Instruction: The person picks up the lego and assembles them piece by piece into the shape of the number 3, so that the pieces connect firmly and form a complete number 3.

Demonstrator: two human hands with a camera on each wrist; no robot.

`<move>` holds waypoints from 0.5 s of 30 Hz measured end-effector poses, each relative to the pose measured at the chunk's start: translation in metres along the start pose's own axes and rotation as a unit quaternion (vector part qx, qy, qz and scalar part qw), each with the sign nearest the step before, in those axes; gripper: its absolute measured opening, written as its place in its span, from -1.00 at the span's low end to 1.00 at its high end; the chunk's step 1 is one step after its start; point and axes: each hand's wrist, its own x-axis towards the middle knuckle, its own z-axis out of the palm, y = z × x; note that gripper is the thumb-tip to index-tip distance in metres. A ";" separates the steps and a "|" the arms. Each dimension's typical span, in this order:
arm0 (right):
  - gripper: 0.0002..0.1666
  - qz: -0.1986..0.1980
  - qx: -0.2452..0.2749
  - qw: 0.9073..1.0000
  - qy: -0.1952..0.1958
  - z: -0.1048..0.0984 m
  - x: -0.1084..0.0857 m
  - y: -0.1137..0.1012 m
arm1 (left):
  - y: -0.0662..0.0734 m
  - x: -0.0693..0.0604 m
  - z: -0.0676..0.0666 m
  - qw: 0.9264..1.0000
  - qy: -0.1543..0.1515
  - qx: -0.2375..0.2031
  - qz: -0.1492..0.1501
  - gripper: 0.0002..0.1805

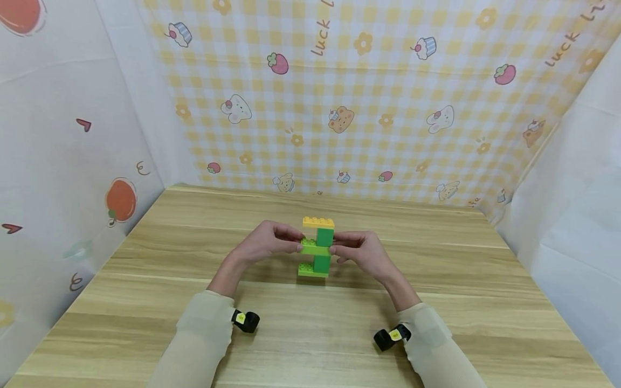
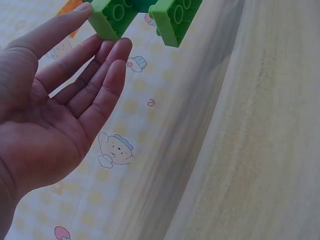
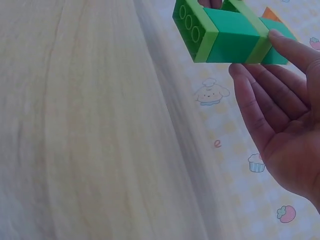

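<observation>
Both hands hold a small stack of toy building bricks between them, above the table. Two dark green bricks (image 1: pixel 325 237) form its upright side. From that side a yellow plate (image 1: pixel 318 222) juts left at the top, with lime green ones at the middle (image 1: pixel 309 249) and bottom (image 1: pixel 305 270). My left hand (image 1: pixel 264 242) pinches the left end of the middle lime piece between thumb and fingers. On the opposite end, my right hand (image 1: pixel 364 253) grips the same layer. Hollow undersides of the lime bricks (image 2: pixel 170 22) show in the left wrist view; the right wrist view shows the bottom brick's tubes (image 3: pixel 192 27).
A wood-grain table (image 1: pixel 310 334) lies under the arms. Behind it hangs a yellow checked cloth (image 1: pixel 310 145) with cartoon prints. White printed cloth (image 1: pixel 58 161) lines the left side, and plain white cloth (image 1: pixel 572 194) the right. Each wrist wears a black camera (image 1: pixel 249 322).
</observation>
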 end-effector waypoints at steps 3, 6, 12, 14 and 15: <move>-0.52 0.007 0.002 1.000 0.003 0.000 0.001 0.001 | -0.002 0.001 0.001 1.000 -0.002 -0.017 -0.012 -0.64; -0.52 0.016 0.004 1.000 0.004 0.000 0.001 0.003 | -0.004 0.003 0.001 0.999 -0.003 -0.026 -0.020 -0.63; -0.50 0.043 0.010 0.999 0.004 0.000 0.003 0.007 | -0.009 0.005 0.002 0.999 -0.003 -0.034 -0.033 -0.63; -0.49 0.049 0.013 0.999 0.005 0.001 0.004 0.009 | -0.011 0.005 0.002 0.999 -0.003 -0.034 -0.038 -0.63; -0.50 0.055 0.015 0.998 0.008 0.002 0.004 0.009 | -0.012 0.005 0.003 0.999 -0.003 -0.035 -0.040 -0.63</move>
